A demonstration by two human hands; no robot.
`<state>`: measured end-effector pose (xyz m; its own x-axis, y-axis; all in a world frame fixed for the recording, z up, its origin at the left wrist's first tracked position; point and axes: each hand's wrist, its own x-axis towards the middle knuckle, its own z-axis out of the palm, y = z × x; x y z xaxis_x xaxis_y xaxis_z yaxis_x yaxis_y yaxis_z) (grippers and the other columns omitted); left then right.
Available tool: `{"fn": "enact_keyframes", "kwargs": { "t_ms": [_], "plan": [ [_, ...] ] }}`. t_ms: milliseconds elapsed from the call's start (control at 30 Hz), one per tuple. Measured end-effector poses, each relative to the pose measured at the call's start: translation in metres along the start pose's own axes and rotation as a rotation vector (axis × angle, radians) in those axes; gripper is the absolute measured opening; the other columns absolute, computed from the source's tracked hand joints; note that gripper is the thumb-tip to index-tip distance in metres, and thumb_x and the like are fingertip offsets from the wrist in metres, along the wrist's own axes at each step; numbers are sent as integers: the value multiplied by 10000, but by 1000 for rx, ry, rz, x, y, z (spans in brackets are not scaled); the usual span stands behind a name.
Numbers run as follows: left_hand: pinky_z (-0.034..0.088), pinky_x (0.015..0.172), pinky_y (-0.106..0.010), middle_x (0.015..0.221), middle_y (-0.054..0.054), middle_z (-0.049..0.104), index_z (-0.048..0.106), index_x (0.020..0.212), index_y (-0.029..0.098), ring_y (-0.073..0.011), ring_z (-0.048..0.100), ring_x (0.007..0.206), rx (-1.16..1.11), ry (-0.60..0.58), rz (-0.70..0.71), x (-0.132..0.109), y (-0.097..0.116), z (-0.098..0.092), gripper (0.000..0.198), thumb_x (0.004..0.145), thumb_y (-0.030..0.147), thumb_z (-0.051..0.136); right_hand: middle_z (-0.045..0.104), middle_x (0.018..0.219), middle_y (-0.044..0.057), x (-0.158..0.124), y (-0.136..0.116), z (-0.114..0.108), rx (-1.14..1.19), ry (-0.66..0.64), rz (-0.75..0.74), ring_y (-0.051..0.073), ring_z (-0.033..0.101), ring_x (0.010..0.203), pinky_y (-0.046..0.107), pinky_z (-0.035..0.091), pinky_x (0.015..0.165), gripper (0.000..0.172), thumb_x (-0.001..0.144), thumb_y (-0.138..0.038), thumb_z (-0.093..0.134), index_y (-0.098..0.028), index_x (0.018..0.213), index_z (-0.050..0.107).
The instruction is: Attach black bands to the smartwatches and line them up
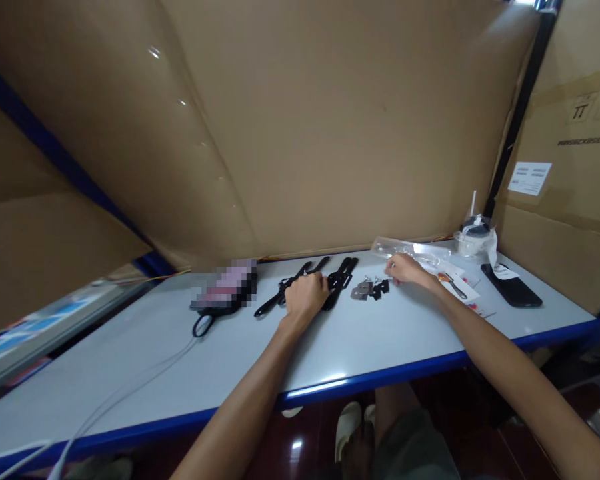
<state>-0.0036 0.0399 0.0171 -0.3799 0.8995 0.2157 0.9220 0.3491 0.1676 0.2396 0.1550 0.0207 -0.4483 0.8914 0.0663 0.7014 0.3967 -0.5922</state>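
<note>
Room before likely straps point(343, 275); cardboard point(330, 133) behind

On the bench point(180, 373), the straps point(341, 280) lie side by side near the middle, toward the back edge, and the left grip point(305, 297) rests on them. Left of the straps sits a pouch point(225, 293). A cable point(130, 387) runs in front of the pouch toward the front left edge. Just right of the straps lie small metal clips point(367, 289), with the right grip point(405, 269) just behind and right of them. A plastic bag point(410, 250) lies behind that grip. Further right come a printed card point(463, 287) and then a phone point(511, 285), with a cup with a straw point(473, 237) behind them. A cardboard sheet point(305, 133) stands behind the bench, and a cardboard box point(570, 200) stands at its right.
</note>
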Motion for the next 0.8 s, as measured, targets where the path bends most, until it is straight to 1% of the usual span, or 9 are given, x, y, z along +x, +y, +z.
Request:
{"fn": "enact_keyframes", "kwargs": {
  "t_ms": [67,133,200,233,300,400,500,600,800],
  "plan": [
    [522,848,-459,1083,-193,745,727,1122,175,-362,698,1033,-48,52,28,1,-1,-1,425,983,377,380,749,755,122,-3,-3,2,-124,172,-89,283,714,821,353,509,749,112,842,-174,662,-169,840,773],
    [513,939,-452,1230,-174,707,668,1262,177,-331,656,1149,-126,102,163,3,-1,3,424,988,364,404,769,974,152,-6,-8,8,-146,235,-188,315,698,1005,399,499,882,224,886,-232,657,-167,1069,768],
    [457,1074,-441,1431,-156,600,596,1388,179,-300,559,1317,-182,104,371,6,-1,13,465,994,354,423,729,1199,154,-11,-17,20,-116,199,-288,312,638,1174,421,455,1010,369,931,-300,632,-177,1274,691],
    [414,1132,-437,1515,-143,531,567,1432,188,-289,494,1394,-193,75,463,7,-1,19,482,997,339,423,680,1312,157,-14,-21,28,-117,176,-333,309,585,1265,428,416,1072,429,945,-321,620,-175,1348,644],
    [353,1193,-447,1605,-124,430,544,1469,205,-280,391,1484,-186,-15,553,10,-2,34,496,997,280,412,575,1453,190,-21,-29,44,-154,122,-365,310,487,1383,432,359,1136,522,988,-355,559,-131,1459,542],
    [314,1217,-489,1632,-150,380,516,1493,173,-294,311,1531,-162,-94,541,15,-5,53,525,987,198,377,422,1575,237,-29,-36,64,-233,7,-339,347,348,1491,467,277,1192,618,1022,-424,493,-86,1536,443],
    [279,1228,-515,1636,-190,355,470,1513,126,-305,281,1542,-129,-79,493,20,-8,62,551,972,156,372,315,1643,198,-32,-37,73,-270,-37,-338,361,236,1540,527,196,1220,592,1047,-447,425,-159,1565,423],
    [254,1232,-522,1636,-222,335,444,1514,98,-316,266,1546,-73,-80,437,25,-7,62,580,937,114,390,291,1660,165,-32,-37,74,-286,-31,-351,358,206,1550,554,177,1221,562,1046,-456,426,-219,1555,448],
    [247,1230,-501,1612,-252,360,470,1463,69,-317,286,1537,-24,-99,401,36,1,57,517,968,158,348,283,1652,208,-32,-41,73,-343,-67,-307,380,189,1550,545,170,1229,594,1058,-468,388,-139,1547,454]
  ]
}}
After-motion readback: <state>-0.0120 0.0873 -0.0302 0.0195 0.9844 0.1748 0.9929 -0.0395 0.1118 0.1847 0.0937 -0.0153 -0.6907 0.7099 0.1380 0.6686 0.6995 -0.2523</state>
